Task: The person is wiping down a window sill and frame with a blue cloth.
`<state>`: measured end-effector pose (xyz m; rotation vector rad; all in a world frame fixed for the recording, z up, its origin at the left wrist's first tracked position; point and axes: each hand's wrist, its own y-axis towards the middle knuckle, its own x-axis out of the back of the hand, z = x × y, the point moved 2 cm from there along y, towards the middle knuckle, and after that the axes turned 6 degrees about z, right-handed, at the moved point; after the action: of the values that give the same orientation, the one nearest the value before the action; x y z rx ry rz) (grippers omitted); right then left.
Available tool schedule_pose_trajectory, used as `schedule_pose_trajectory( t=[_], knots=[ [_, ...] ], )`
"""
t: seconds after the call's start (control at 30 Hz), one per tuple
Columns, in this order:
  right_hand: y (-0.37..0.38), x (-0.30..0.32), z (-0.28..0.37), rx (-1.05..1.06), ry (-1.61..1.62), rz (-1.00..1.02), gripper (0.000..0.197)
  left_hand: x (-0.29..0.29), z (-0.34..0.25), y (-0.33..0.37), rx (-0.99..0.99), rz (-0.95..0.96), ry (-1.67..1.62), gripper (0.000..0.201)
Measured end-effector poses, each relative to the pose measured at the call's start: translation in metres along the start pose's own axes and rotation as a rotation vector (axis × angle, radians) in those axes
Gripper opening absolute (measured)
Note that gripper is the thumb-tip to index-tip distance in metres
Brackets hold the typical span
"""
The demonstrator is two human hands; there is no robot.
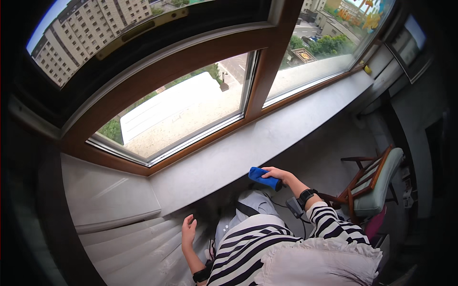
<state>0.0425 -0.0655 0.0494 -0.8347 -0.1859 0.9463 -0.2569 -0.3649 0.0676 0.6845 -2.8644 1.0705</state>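
My right hand (276, 173) is closed around a folded blue cloth (260, 176), held just off the front edge of the white windowsill (210, 169). The fingers wrap its near end, and the far end sticks out toward the sill. Lower and to the left, my left hand (189, 229) hangs in the air with nothing in it. Its fingers are loosely bent and the thumb stands a little apart. Pale pleated fabric (143, 248) lies beside that hand.
Brown-framed windows (260, 86) run along the far side of the sill. To the right stands a wooden chair with a pale green cushion (377, 190). A small yellow object (367, 69) sits at the sill's far right end. A grey box with a cable (296, 206) is by my right forearm.
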Motion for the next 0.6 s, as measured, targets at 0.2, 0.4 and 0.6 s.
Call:
schedule_pose_trajectory(
  t=[0.2,0.4,0.6],
  knots=[
    [-0.096,0.021,-0.073,0.244,0.792,-0.396,0.032,-0.03,-0.033,0.048,-0.09,-0.042,0.275,0.039],
    [-0.124,0.033,-0.102,0.393,1.176,-0.438,0.032,-0.067,-0.042,0.089,-0.207,-0.07,0.799,0.067],
    [-0.154,0.111,-0.104,0.54,1.295,-0.506,0.034,-0.135,-0.079,0.103,-0.167,-0.029,0.798,0.076]
  ],
)
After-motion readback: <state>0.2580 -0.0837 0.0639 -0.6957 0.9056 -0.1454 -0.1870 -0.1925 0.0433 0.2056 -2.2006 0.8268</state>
